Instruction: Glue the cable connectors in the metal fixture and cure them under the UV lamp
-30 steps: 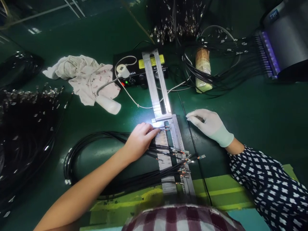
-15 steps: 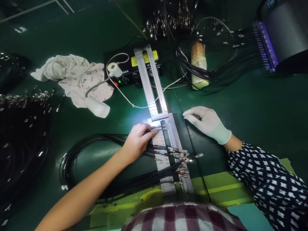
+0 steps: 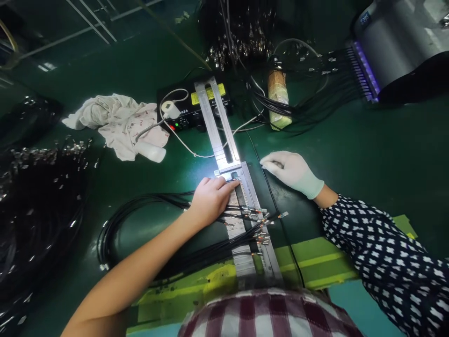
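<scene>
My bare left hand [image 3: 214,199] lies over a slotted metal fixture [image 3: 242,248]. Its thumb and fingers press on a black cable [image 3: 229,180] near a small metal connector end; the palm hides part of it. Below the hand, more black cables [image 3: 213,255] with metal connector ends cross the fixture and loop round to the left. My right hand [image 3: 293,173], in a white glove, is right of the fixture. Its thumb and forefinger are pinched together beside a single thin black cable [image 3: 277,206]; whatever is between the fingertips is hidden.
Behind the fixture stands a black control box [image 3: 182,114] with lit indicators. A crumpled white cloth [image 3: 122,121] and a white cylinder [image 3: 150,151] lie left. Further right are a wrapped block [image 3: 278,100] and a grey machine [image 3: 396,51] with purple light. Cable bundles [image 3: 45,187] pile up far left.
My left hand has shifted slightly up and right along the fixture, its thumb now covering the connector ends seen before. The right hand keeps its pinch. The whole view has shifted a little.
</scene>
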`<action>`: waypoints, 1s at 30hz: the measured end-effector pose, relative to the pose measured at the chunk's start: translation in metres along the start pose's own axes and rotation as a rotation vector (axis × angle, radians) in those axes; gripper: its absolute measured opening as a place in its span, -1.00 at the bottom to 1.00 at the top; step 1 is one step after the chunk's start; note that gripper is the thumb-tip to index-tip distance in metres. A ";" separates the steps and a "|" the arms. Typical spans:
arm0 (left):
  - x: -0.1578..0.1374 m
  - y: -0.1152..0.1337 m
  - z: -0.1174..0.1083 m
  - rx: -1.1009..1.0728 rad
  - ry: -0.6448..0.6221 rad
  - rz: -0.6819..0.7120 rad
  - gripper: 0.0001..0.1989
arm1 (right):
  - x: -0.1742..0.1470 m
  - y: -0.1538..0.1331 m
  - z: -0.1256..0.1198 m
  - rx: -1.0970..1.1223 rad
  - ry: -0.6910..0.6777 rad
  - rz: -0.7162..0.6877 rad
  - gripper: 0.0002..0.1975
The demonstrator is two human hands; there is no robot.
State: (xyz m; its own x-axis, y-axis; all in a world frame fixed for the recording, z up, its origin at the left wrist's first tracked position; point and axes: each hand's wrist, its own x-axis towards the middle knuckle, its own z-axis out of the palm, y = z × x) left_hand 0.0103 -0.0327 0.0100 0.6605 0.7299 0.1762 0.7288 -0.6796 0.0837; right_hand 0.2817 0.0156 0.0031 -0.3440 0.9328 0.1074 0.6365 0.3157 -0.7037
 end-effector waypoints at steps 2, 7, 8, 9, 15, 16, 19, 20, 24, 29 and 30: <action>-0.001 0.003 -0.002 -0.043 -0.010 -0.077 -0.66 | 0.000 -0.001 0.000 0.002 -0.010 0.015 -0.79; -0.031 -0.006 -0.013 -0.120 0.010 -0.132 -0.73 | 0.000 0.000 0.001 -0.002 -0.005 0.040 -0.78; -0.042 -0.010 -0.016 -0.158 -0.009 -0.106 -0.74 | 0.000 0.001 0.001 -0.003 -0.006 0.042 -0.78; -0.052 -0.014 -0.019 -0.179 -0.036 -0.086 -0.75 | 0.000 0.002 0.002 -0.004 -0.007 0.042 -0.78; -0.096 -0.024 -0.040 -0.148 -0.267 -0.216 -0.72 | -0.001 0.008 0.004 -0.012 0.015 -0.012 -0.78; -0.100 -0.022 -0.044 -0.195 -0.303 -0.229 -0.70 | -0.002 0.008 0.004 -0.011 0.017 -0.019 -0.78; -0.106 -0.017 -0.048 -0.311 -0.322 -0.283 -0.67 | -0.007 0.008 0.004 -0.013 0.026 -0.020 -0.78; -0.107 -0.016 -0.047 -0.323 -0.298 -0.305 -0.68 | -0.010 0.007 0.005 -0.015 0.031 -0.018 -0.78; -0.106 -0.010 -0.036 -0.281 -0.132 -0.341 -0.70 | -0.022 0.003 0.007 -0.027 0.041 -0.017 -0.77; -0.112 -0.015 -0.040 -0.303 0.053 -0.275 -0.82 | -0.031 -0.002 0.005 -0.034 0.022 -0.038 -0.77; -0.115 -0.017 -0.042 -0.303 0.080 -0.266 -0.83 | -0.031 -0.003 0.004 -0.032 0.020 -0.037 -0.77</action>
State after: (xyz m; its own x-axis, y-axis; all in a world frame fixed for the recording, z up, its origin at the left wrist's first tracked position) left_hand -0.0857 -0.1080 0.0294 0.4315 0.8831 0.1842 0.7778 -0.4676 0.4200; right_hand 0.2879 -0.0151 -0.0015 -0.3544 0.9234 0.1473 0.6455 0.3555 -0.6760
